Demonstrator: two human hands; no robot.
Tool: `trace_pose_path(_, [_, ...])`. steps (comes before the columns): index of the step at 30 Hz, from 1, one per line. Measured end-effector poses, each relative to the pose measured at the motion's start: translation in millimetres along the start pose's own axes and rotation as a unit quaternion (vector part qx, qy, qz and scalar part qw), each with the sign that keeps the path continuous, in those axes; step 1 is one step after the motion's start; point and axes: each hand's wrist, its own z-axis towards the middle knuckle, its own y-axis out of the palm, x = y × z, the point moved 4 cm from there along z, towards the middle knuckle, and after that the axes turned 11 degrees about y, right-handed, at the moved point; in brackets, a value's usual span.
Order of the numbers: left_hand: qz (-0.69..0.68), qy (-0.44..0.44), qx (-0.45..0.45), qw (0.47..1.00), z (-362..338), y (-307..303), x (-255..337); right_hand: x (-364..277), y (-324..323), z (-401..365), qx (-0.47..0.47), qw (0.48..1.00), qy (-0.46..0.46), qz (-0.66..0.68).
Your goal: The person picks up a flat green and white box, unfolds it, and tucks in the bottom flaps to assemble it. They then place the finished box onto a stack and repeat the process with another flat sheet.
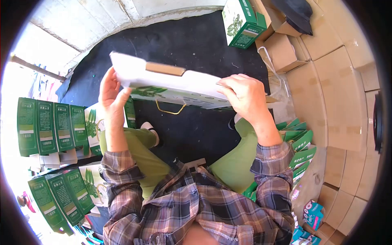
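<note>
Between my two hands is a white and green printed box (179, 87), held up over the black cloth. Its white flap side faces up, with a brown cardboard strip (165, 68) at the edge, and a yellow cord handle (171, 111) hangs below. My left hand (112, 96) grips the box's left end, thumb on the near side. The right end is pinched by my right hand (244, 94), thumb and fingers at the corner. The underside of the box is hidden.
Rows of green boxes (55, 126) stand at the left. More green boxes (301, 149) lie at the right, beside stacked brown cartons (322, 94). A green and white box (241, 24) stands at the top, near an open carton (281, 51). Black cloth (175, 41) covers the floor.
</note>
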Motion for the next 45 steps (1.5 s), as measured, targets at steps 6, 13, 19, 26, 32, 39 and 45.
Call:
trace_pose_path(6, [0.030, -0.156, 0.035, 0.987, -9, -7, -20, -5, 38, 8, -0.057, 0.991, -0.054, -0.111])
trace_pose_path(13, [0.406, -0.079, -0.130, 0.901, -18, -11, -25, 18, 76, 8, -0.124, 0.989, -0.009, -0.078])
trace_pose_path(19, [0.374, -0.139, -0.131, 0.907, -23, -19, -29, 66, 12, 1, -0.030, 0.994, 0.039, -0.093])
trace_pose_path(26, [0.368, -0.123, -0.170, 0.906, -24, -16, -26, 147, -21, -27, 0.097, 0.935, 0.248, -0.233])
trace_pose_path(32, [0.356, -0.104, -0.193, 0.908, -20, -2, -10, 175, 13, -37, 0.123, 0.865, 0.422, 0.244])
trace_pose_path(39, [0.218, -0.053, -0.316, 0.922, -28, 21, 9, 196, 40, -27, 0.148, 0.803, 0.490, 0.307])
trace_pose_path(45, [0.211, -0.127, -0.329, 0.912, -39, 19, -9, 206, 50, -21, 0.108, 0.853, 0.460, 0.222])
